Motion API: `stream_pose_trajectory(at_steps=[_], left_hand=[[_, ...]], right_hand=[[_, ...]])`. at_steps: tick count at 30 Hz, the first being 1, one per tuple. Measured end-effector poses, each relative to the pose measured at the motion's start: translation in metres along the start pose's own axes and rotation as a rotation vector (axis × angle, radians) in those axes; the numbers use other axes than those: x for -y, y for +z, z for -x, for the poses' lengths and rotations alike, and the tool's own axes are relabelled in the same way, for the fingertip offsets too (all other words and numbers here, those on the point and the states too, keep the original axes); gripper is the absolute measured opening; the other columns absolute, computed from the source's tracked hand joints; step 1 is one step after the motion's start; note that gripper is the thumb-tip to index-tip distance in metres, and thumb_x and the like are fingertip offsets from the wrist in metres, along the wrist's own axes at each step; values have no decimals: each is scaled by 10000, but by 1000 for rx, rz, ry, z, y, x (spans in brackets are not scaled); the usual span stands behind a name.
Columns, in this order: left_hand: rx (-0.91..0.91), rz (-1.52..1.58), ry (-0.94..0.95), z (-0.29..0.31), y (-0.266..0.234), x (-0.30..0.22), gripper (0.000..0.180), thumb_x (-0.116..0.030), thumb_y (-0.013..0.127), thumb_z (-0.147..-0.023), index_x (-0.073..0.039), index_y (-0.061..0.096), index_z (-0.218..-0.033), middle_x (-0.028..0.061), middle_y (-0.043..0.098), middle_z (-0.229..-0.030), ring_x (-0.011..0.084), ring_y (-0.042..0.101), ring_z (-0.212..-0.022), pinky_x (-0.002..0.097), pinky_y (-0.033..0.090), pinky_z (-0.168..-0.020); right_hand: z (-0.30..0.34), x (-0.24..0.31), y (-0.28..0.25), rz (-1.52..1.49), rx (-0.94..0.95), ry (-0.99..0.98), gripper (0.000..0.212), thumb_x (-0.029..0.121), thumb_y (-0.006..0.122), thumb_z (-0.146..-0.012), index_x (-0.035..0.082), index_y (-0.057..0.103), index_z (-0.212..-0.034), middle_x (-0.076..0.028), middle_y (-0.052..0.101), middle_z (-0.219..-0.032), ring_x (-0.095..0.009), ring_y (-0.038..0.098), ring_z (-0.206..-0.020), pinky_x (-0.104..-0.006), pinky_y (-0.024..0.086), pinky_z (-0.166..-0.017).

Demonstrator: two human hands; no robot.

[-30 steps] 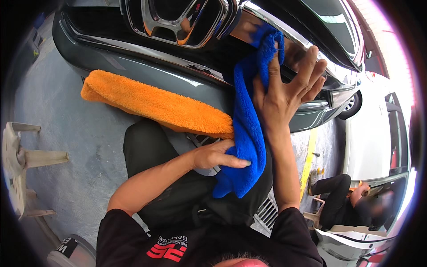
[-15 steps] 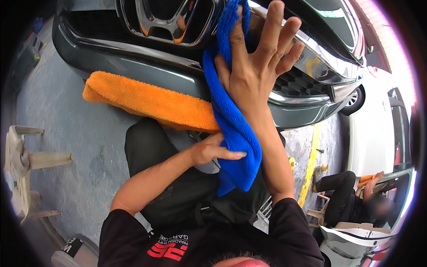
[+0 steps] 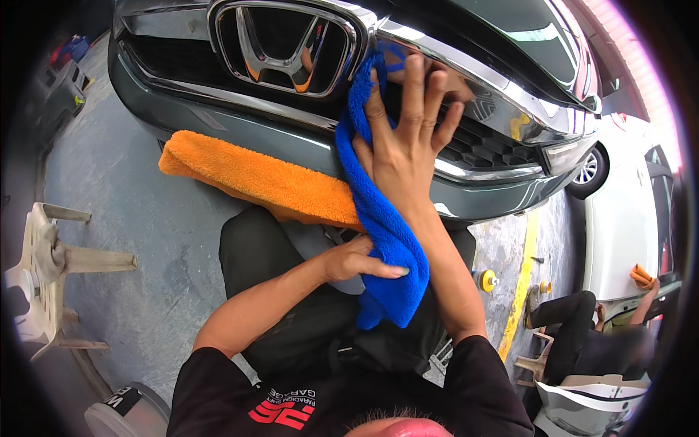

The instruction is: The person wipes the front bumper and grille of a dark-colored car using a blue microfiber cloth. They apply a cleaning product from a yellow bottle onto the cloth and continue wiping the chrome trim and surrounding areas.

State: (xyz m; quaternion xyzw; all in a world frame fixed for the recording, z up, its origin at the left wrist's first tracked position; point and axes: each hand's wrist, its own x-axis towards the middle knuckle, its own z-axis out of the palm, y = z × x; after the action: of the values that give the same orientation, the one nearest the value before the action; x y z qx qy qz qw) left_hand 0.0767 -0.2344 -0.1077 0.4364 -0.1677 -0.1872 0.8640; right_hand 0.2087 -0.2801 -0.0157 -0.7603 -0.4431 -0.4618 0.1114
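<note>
My right hand (image 3: 404, 156) is up at the front of a dark grey car (image 3: 218, 116), beside the big chrome-framed emblem (image 3: 287, 47). Its index finger presses one end of a blue microfiber towel (image 3: 375, 189) to the grille by the emblem's edge; the thumb lies along the cloth and the other fingers spread over the chrome trim (image 3: 466, 69). Lower down, my left hand (image 3: 353, 261) grips the towel's hanging part, thumb on top. A folded orange towel (image 3: 255, 175) stretches left from beneath the blue one, above my knee; what holds its near end is hidden.
At left stand a beige plastic stool (image 3: 95, 258) and a lidded bucket (image 3: 131, 415). A white car (image 3: 619, 204) is parked at right, where a seated co-worker (image 3: 582, 335) raises an orange cloth (image 3: 641, 275). A yellow-topped round item (image 3: 486, 280) sits near the yellow floor line (image 3: 518, 291).
The car front appears lower in view. My right hand has come down slightly, with its index fingertip beside the emblem frame. My left hand keeps its hold. The co-worker's orange cloth is raised higher.
</note>
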Motion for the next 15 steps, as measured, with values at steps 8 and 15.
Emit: stream_pose_trajectory(at_steps=[8,15], left_hand=[[-13,-35,16,9,-5,1,426,-104,746,-919,12,681,-1323,131,744,-1250,236,692,-1193,391,513,-1069],[-3,292,-115,17,-15,5,500,-95,812,-870,2,681,-1342,118,731,-1307,225,636,-1303,406,453,-1154]], right_hand=[[-4,14,-10,-85,23,103,677,215,790,-830,203,655,-1493,-218,171,-1782,-433,3,-1667,-591,-59,-1300],[-26,21,-10,-106,-41,116,720,240,794,-843,231,617,-1541,-231,126,-1786,-447,6,-1662,-610,-60,-1300]])
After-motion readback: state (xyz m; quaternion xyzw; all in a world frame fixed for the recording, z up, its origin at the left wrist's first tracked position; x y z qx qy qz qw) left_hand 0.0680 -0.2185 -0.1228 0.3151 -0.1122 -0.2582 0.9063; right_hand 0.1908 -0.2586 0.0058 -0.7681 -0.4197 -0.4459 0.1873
